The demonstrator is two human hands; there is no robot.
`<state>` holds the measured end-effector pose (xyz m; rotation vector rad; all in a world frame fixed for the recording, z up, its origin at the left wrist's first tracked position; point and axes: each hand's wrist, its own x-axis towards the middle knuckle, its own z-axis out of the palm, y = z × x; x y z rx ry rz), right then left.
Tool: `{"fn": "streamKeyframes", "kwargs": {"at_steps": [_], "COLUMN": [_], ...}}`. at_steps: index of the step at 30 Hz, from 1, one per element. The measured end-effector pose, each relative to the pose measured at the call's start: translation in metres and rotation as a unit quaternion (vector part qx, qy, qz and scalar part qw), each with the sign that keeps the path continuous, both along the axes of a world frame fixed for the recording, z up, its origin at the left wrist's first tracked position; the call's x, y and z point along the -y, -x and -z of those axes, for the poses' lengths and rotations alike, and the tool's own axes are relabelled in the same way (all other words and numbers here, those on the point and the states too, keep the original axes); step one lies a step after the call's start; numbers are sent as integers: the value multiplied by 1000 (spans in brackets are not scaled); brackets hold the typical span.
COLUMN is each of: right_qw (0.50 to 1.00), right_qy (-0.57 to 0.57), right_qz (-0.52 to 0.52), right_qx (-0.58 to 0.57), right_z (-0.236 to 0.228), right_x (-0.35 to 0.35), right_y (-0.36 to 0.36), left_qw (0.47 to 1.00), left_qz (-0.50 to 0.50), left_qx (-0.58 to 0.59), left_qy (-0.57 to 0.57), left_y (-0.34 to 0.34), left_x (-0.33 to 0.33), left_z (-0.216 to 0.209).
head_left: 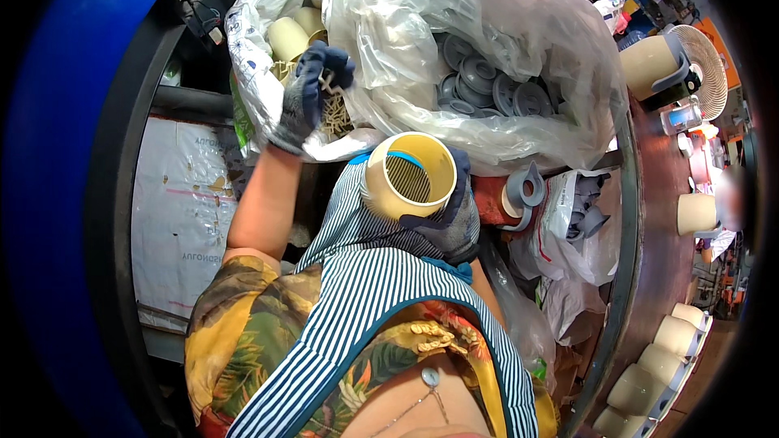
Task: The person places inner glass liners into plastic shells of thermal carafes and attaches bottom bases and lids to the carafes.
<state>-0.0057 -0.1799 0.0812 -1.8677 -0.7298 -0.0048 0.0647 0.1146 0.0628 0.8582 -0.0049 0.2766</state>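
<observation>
My right hand (453, 223), in a dark grey-blue glove, grips a cream hollow plastic cylinder (378, 186) in front of my lap. Striped cloth shows through its open middle. Up and to the left, my left hand (312, 89), gloved alike, is closed with a small branched beige plastic piece (327, 83) at its fingers. That hand is over the mouth of a white printed bag (253, 57). Inside the bag are more cream cylinders (287, 37) and a heap of thin beige plastic sticks (336, 118). The glove hides part of the heap.
A large clear plastic bag (381, 28) holds grey round lids (477, 73). To my right are a grey ring-shaped part (530, 186) and a bag of grey pieces (560, 231). Several cream cups (659, 363) line the brown bench (659, 276), with a fan (704, 65) farther back.
</observation>
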Motion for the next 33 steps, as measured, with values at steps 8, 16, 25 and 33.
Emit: {"fn": "streamKeyframes", "kwargs": {"at_steps": [8,16,25,33], "right_qw": [986,631,920,907], "right_qy": [111,496,-138,-88], "right_qz": [100,593,291,93], "right_qx": [69,59,-224,-402], "right_z": [-33,81,-19,-29], "right_x": [-16,152,138,57], "right_y": [21,-20,-24,-46], "left_qw": [873,967,926,919], "left_qz": [-5,173,292,363], "left_qx": [81,-3,-40,-144], "left_qy": [-482,-187,-238,45], "left_y": [75,79,55,54], "left_x": [68,76,106,131], "left_z": [-20,-44,31,12]}}
